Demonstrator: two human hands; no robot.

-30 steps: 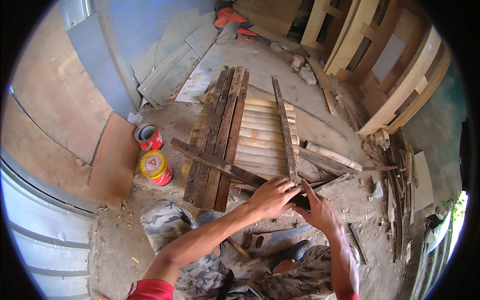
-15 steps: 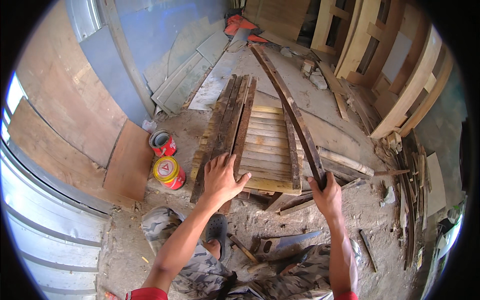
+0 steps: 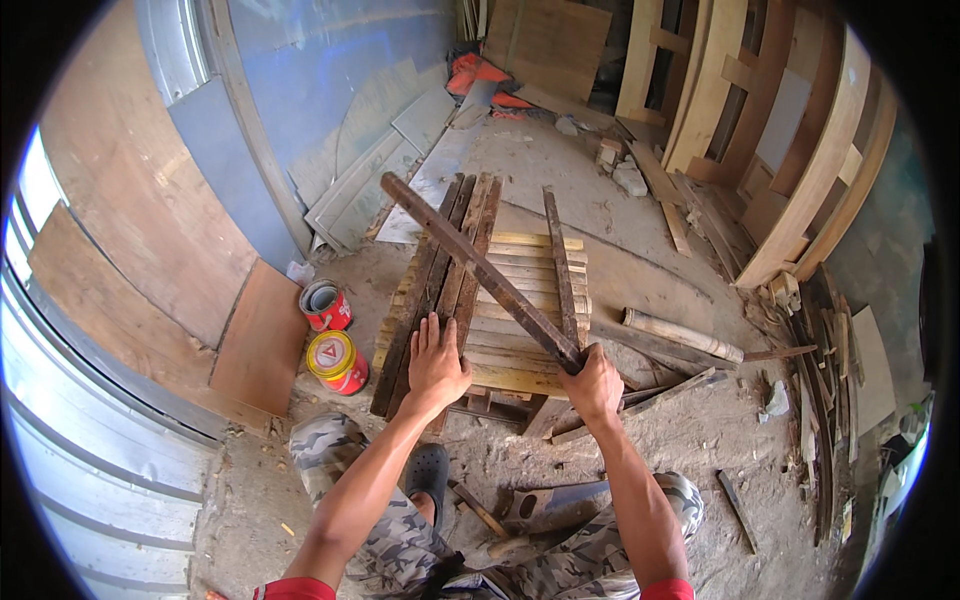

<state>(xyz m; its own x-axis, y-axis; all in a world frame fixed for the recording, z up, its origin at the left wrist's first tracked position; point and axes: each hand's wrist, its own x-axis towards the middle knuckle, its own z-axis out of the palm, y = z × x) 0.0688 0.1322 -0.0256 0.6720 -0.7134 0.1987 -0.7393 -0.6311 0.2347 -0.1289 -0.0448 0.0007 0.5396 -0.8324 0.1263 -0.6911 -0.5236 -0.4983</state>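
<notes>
The left hand [image 3: 437,370] rests with fingers outstretched on the dark boards [image 3: 463,300]; the loose strip [image 3: 485,272] slants beyond those fingers; its near end is gripped by the right hand [image 3: 594,383]. Firm right fingers should best control its long far end.

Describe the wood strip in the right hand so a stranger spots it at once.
Find the slatted wooden platform at centre, then the dark strips lying lengthwise on it. The right hand grips the near end of one long brown strip. Unlike the others, it slants across them, far end toward the upper left.
</notes>
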